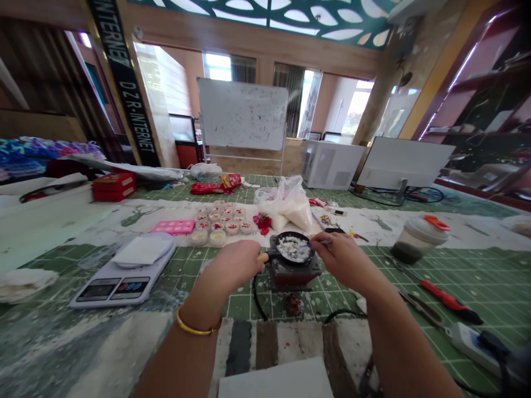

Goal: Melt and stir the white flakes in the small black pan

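Observation:
My left hand (238, 263) is closed around the wooden handle (264, 257) of a small black frying pan (279, 260). The pan rests on a small hot plate (292, 276) and holds white lumpy pieces (292, 247). From the right, my right hand (338, 253) pinches a thin stick-like tool (306, 245) with a bluish part, its end over the white pieces. The tool's exact kind is not clear. Just behind the pan stands a plastic bag (292, 207) of white material. A dark reddish lump (293, 304) lies in front of the hot plate.
Left stand a kitchen scale (124, 271), a pink mould (173, 227) and several small filled cups (217, 226). Right are a lidded tub (418, 237), a red-handled tool (450, 300), pliers (425, 309) and a power strip (475, 342). Black cables (258, 301) run near the hot plate.

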`<act>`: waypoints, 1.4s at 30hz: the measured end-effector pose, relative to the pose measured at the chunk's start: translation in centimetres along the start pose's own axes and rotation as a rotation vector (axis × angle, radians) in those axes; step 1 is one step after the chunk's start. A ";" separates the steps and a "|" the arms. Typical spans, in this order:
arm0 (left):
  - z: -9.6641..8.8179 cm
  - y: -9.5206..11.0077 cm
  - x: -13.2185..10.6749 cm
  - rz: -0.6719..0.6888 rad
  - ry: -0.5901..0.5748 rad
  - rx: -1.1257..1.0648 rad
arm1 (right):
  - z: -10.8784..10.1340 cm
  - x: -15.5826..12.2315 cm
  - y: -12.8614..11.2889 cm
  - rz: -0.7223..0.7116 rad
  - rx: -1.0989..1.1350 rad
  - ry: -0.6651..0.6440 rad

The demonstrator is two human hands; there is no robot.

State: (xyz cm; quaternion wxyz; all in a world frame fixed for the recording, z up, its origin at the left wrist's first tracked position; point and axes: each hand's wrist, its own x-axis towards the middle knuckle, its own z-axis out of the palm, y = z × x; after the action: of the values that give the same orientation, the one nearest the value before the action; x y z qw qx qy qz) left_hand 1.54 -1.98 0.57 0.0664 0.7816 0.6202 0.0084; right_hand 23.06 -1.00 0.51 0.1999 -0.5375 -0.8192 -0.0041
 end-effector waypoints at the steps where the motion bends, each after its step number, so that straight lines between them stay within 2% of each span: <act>1: 0.0 0.0 0.0 0.003 0.002 0.000 | -0.2 -0.1 0.0 -0.029 0.036 -0.010; 3: -0.1 0.1 0.1 0.007 0.002 -0.001 | -0.3 -0.3 -0.3 -0.107 0.114 -0.030; 5: 0.0 0.2 0.1 0.007 0.004 -0.001 | -0.1 -0.2 -0.4 -0.122 0.124 -0.024; 10: 0.1 -0.1 0.2 0.004 -0.001 -0.005 | 0.3 0.6 0.9 0.063 -0.020 0.024; 14: -0.1 0.0 0.1 -0.003 -0.004 -0.004 | 0.6 0.9 1.0 0.126 0.009 0.073; 17: -0.2 0.2 0.0 -0.010 -0.017 -0.009 | 0.5 0.6 0.1 0.058 0.157 0.007; 21: -0.3 0.1 0.0 -0.002 -0.016 -0.012 | -0.9 -0.6 0.0 -0.019 0.310 -0.109; 25: -0.3 0.1 0.0 -0.011 -0.008 -0.014 | -1.5 -0.7 1.1 0.008 0.256 -0.138; 30: -0.3 0.1 0.0 -0.011 -0.016 -0.021 | -0.9 -0.1 1.5 0.147 0.080 -0.031; 36: -0.4 0.2 0.0 -0.028 -0.022 -0.023 | -1.1 -0.5 -0.1 -0.050 0.200 -0.086; 40: -0.3 0.1 -0.1 -0.016 -0.018 -0.026 | -0.8 -0.2 0.0 0.063 0.069 -0.017; 42: -0.3 0.0 0.0 -0.019 -0.027 -0.019 | -0.9 -0.3 0.1 0.064 0.067 -0.032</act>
State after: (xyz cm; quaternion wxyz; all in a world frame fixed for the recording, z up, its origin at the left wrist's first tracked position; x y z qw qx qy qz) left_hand 1.54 -1.96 0.85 0.0822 0.7750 0.6265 0.0028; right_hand 23.50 -1.43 1.21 0.2045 -0.5565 -0.8043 0.0384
